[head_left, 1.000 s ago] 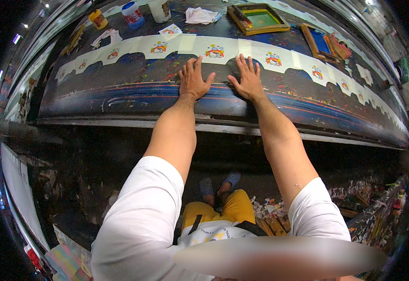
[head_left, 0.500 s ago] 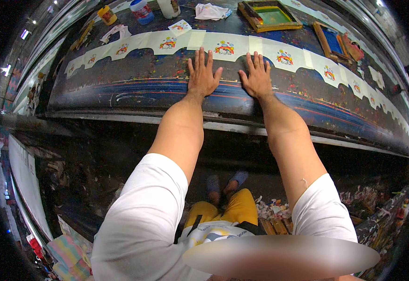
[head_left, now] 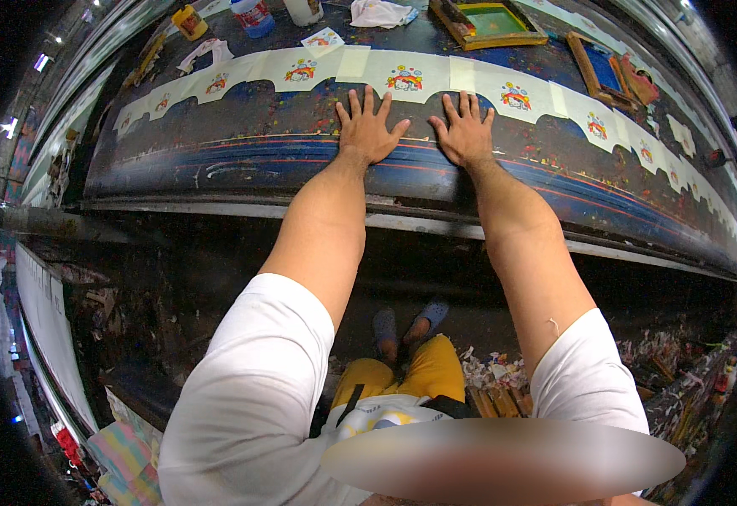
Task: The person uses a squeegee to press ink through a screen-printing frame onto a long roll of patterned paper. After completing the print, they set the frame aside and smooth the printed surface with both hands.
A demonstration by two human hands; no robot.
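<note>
Leaning over the long printing table [head_left: 242, 160], we see both hands laid flat on its dark, paint-spattered top. Our left hand [head_left: 368, 128] presses palm down with the fingers spread wide and straight, gripping nothing. Our right hand [head_left: 467, 131] lies just beside it, also palm down, fingers open and fanned, holding nothing. The two hands are near each other but apart, thumbs pointing toward one another.

Just beyond our fingertips runs a long white fabric strip [head_left: 360, 66], following the length of the table. It carries a row of small coloured printed motifs; one print [head_left: 404, 80] sits just past the gap between our hands, and another print [head_left: 515, 96] lies past the right hand. Our fingertips reach the near edge of the strip; we cannot tell whether they rest on it or only beside it.

On the far side of the strip from our hands, a wooden printing frame with a green screen [head_left: 488, 21] lies on the table, and further right a second frame with a blue screen [head_left: 600, 63]. A crumpled white rag [head_left: 381, 13] lies left of the green frame. Further left along the far edge stand a blue-and-red container [head_left: 253, 15] and a yellow container [head_left: 188, 20].
</note>
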